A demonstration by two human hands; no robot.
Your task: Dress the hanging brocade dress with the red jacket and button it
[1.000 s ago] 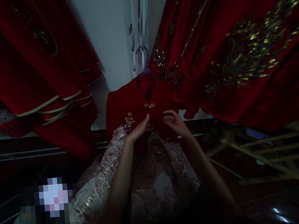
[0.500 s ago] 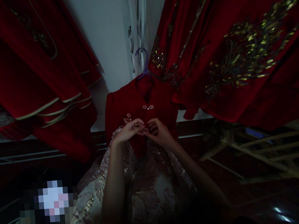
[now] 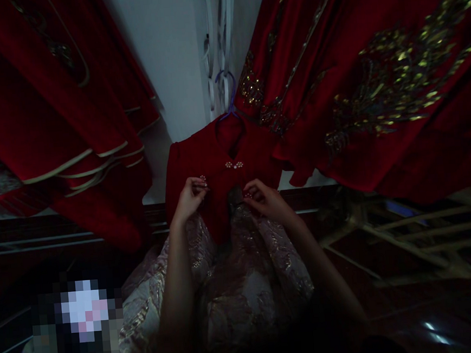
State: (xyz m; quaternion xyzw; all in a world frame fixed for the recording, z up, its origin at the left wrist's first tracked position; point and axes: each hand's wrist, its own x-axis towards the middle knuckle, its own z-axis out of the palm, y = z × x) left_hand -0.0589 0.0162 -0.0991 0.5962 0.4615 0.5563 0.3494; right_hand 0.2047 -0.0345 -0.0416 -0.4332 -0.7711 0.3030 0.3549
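Observation:
A small dark red jacket (image 3: 193,161) hangs on a purple hanger (image 3: 226,98) against a white wall, over a pale skirt with gold embroidery (image 3: 244,284). A pearl clasp (image 3: 234,164) at its chest is fastened. My left hand (image 3: 190,196) pinches the jacket's left front edge by a pearl fastening. My right hand (image 3: 264,198) pinches the right front edge, also at a small pearl piece. The two edges are held apart, with a dark gap between them.
Large red garments with cream trim (image 3: 52,131) hang at the left. Red garments with gold sequin embroidery (image 3: 374,78) hang at the right. A pale wooden frame (image 3: 420,238) stands at the lower right on a dark glossy floor. A blurred patch lies at the lower left.
My hands were together at the jacket's lower fastening half a second ago. Now they have drawn apart sideways, each keeping one front edge, and the jacket has opened below the chest clasp.

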